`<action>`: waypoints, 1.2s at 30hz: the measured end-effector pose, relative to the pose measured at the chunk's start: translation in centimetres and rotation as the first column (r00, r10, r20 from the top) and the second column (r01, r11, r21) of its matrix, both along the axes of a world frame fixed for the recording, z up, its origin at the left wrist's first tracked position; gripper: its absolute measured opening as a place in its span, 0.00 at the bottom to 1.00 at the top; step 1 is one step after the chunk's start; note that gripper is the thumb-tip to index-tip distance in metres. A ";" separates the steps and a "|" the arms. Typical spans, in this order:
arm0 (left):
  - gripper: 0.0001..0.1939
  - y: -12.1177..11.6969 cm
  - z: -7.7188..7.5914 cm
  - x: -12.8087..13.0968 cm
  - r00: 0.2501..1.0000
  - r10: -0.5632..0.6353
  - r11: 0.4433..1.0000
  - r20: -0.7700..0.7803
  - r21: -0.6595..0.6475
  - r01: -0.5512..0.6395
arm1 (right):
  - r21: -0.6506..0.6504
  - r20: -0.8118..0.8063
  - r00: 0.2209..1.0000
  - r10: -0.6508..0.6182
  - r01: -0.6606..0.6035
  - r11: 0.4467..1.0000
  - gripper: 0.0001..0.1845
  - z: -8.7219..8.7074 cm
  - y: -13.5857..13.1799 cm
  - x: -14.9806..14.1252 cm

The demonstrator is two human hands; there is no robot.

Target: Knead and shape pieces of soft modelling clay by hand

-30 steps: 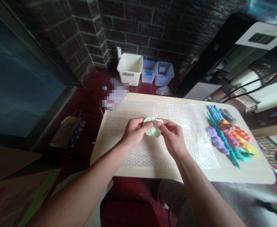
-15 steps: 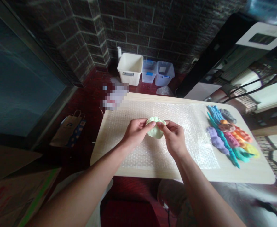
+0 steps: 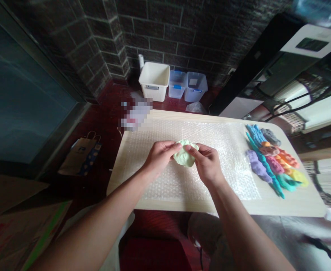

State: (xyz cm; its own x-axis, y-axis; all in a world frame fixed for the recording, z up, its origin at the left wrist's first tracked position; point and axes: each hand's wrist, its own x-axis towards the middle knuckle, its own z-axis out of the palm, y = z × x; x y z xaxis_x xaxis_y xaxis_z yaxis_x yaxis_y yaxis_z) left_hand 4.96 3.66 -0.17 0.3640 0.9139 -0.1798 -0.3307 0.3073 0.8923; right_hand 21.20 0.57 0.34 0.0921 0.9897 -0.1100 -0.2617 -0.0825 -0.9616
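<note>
Between my two hands is a flattened, uneven disc of pale green modelling clay (image 3: 185,158), held above the table. My left hand (image 3: 162,153) pinches its left edge, thumb on top and the fingers behind it. My right hand (image 3: 207,160) grips the right side, its thumb pressing on the upper face of the clay. The fingers under the disc are mostly hidden. A sheet of bubble wrap (image 3: 159,184) lies on the table below both hands.
On the table's (image 3: 295,207) right end sit several coloured clay strips and lumps, among them a purple piece (image 3: 258,165) and a teal strip (image 3: 267,169). Beyond the far edge stand a white bin (image 3: 155,84) and clear boxes (image 3: 196,88). A paper bag (image 3: 79,154) is on the floor at left.
The green clay has been turned and shifted slightly between my fingers, and my thumbs have moved further apart on it. Both hands keep their hold.
</note>
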 end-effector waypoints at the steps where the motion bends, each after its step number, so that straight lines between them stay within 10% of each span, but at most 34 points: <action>1: 0.17 0.0 0.0 0.0 1.000 0.004 1.000 0.016 -0.009 -0.004 | -0.003 -0.003 1.000 0.004 -0.004 1.000 0.12 0.0 0.0 0.1; 21: 0.16 0.4 0.0 -0.5 0.982 0.110 0.976 -0.154 0.205 -0.077 | -0.032 -0.023 0.998 0.054 -0.055 0.998 0.15 0.2 0.0 -0.1; 36: 0.19 0.3 -0.1 -0.1 0.996 0.074 0.997 -0.053 0.031 -0.072 | -0.005 0.033 0.999 -0.012 0.013 1.000 0.14 0.3 -0.1 -0.3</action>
State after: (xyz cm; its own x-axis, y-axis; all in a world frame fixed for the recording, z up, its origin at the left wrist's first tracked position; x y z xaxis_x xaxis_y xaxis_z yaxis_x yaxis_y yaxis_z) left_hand 4.85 3.97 -0.24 0.2868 0.9428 -0.1703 -0.3025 0.2577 0.9176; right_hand 20.89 0.51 0.61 0.1082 0.9878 -0.1122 -0.2313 -0.0848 -0.9692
